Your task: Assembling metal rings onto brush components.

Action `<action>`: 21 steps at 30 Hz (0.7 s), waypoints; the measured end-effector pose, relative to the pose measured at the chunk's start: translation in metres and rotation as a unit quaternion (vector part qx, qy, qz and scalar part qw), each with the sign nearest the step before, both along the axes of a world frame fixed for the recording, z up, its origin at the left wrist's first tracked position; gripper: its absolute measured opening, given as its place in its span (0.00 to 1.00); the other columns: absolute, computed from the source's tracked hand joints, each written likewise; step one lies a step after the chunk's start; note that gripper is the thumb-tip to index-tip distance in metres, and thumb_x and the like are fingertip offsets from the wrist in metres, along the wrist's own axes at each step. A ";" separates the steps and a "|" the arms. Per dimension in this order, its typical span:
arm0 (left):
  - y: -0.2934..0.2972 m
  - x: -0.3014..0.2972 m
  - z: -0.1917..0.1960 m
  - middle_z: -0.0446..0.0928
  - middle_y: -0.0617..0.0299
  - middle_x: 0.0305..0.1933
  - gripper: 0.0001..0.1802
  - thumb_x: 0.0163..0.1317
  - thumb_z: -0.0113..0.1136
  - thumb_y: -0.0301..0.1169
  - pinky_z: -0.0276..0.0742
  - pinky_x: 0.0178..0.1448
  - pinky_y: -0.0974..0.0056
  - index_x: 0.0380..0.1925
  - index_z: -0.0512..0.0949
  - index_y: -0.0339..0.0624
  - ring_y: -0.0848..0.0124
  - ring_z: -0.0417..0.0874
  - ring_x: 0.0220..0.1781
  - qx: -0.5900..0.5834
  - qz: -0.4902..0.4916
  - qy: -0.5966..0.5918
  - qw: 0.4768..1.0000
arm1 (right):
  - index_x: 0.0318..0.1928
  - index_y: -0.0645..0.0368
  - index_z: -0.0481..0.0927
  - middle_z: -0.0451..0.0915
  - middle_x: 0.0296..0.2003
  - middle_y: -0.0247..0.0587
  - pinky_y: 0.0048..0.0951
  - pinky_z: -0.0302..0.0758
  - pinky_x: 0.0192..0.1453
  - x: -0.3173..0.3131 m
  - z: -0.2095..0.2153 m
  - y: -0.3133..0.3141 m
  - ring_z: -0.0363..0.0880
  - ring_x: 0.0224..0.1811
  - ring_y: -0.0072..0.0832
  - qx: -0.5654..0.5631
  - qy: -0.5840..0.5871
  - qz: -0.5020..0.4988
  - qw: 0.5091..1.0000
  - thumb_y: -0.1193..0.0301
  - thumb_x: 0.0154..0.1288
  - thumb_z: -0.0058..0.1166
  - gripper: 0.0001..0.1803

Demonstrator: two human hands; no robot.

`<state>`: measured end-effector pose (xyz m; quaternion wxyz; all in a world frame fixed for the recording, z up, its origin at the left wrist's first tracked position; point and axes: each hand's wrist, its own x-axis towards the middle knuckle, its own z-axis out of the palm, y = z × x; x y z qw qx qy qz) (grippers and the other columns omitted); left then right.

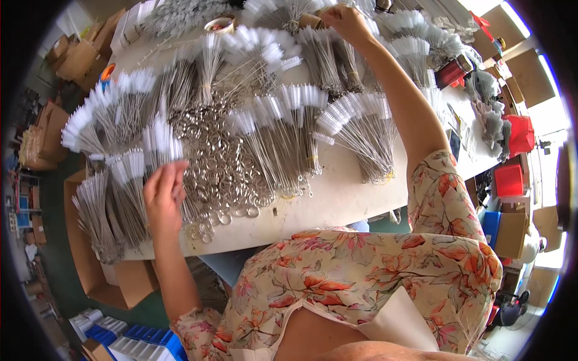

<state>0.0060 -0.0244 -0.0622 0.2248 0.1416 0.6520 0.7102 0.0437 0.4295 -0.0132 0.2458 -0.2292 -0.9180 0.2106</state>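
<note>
At the far side of the table, my right hand (347, 21) is closed, its fingertips against a small brown roll that looks like tape (310, 21). My left hand (164, 194) is at the table's left front, fingers curled together beside a bundle of wire brushes with white bristles (161, 139). Whatever may be between those fingers is hidden. Right of that hand lies a heap of loose metal rings (226, 162). More brush bundles (280, 135) stand in rows past the heap, and another bundle (364, 129) leans beneath my right forearm.
The white table (355, 201) carries more brushes along its left edge and back. A tape roll (220, 25) and a dark red cylinder (454, 71) sit among them. Below the left edge stands an open cardboard box (133, 286). Red bins (509, 180) are at the right.
</note>
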 end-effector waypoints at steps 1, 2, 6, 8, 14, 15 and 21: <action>0.014 0.008 0.009 0.68 0.70 0.23 0.13 0.65 0.49 0.33 0.51 0.18 0.79 0.37 0.78 0.35 0.85 0.60 0.19 -0.012 -0.014 0.026 1.000 | 0.35 0.60 0.80 0.80 0.26 0.33 0.24 0.74 0.41 0.001 -0.004 -0.001 0.78 0.32 0.22 0.003 0.062 0.041 0.997 0.62 0.63 0.49 0.14; 0.028 0.014 0.012 0.68 0.70 0.23 0.12 0.65 0.50 0.33 0.51 0.18 0.78 0.39 0.78 0.35 0.86 0.60 0.18 -0.024 -0.025 0.049 0.998 | 0.35 0.60 0.80 0.80 0.26 0.33 0.24 0.74 0.41 0.001 -0.005 -0.016 0.78 0.32 0.22 0.004 0.058 0.049 0.997 0.62 0.63 0.49 0.14; 0.073 0.035 0.016 0.70 0.67 0.22 0.11 0.64 0.49 0.26 0.62 0.19 0.78 0.46 0.74 0.37 0.84 0.66 0.17 0.053 -0.035 0.175 0.983 | 0.41 0.60 0.77 0.77 0.26 0.32 0.21 0.74 0.40 0.020 0.009 -0.150 0.78 0.31 0.24 -0.372 0.113 0.272 0.880 0.63 0.68 0.43 0.14; 0.095 0.042 0.012 0.71 0.66 0.23 0.10 0.63 0.50 0.27 0.66 0.21 0.75 0.44 0.75 0.36 0.81 0.70 0.19 0.086 -0.051 0.157 0.983 | 0.45 0.60 0.73 0.74 0.29 0.31 0.20 0.73 0.36 0.026 -0.021 -0.201 0.75 0.28 0.22 -0.430 0.136 0.317 0.834 0.63 0.71 0.40 0.14; 0.077 0.048 -0.014 0.72 0.56 0.40 0.05 0.64 0.48 0.22 0.79 0.42 0.67 0.38 0.69 0.32 0.71 0.79 0.36 0.201 0.056 0.280 0.937 | 0.44 0.59 0.79 0.73 0.45 0.37 0.26 0.66 0.55 0.076 -0.034 -0.247 0.69 0.50 0.24 -0.370 0.228 0.316 0.843 0.63 0.66 0.49 0.14; 0.072 0.049 -0.019 0.69 0.53 0.45 0.05 0.64 0.46 0.20 0.78 0.41 0.67 0.39 0.68 0.30 0.70 0.80 0.37 0.201 0.107 0.369 0.901 | 0.45 0.62 0.78 0.76 0.43 0.39 0.26 0.69 0.53 0.079 -0.049 -0.236 0.72 0.47 0.26 -0.385 0.198 0.298 0.851 0.61 0.66 0.48 0.17; 0.060 0.090 -0.050 0.70 0.56 0.47 0.15 0.49 0.58 0.14 0.76 0.44 0.65 0.39 0.75 0.37 0.64 0.75 0.43 0.048 0.010 0.565 0.824 | 0.41 0.62 0.73 0.78 0.33 0.34 0.23 0.73 0.38 0.098 -0.085 -0.262 0.75 0.34 0.20 -0.821 0.145 0.228 0.502 0.66 0.69 0.42 0.12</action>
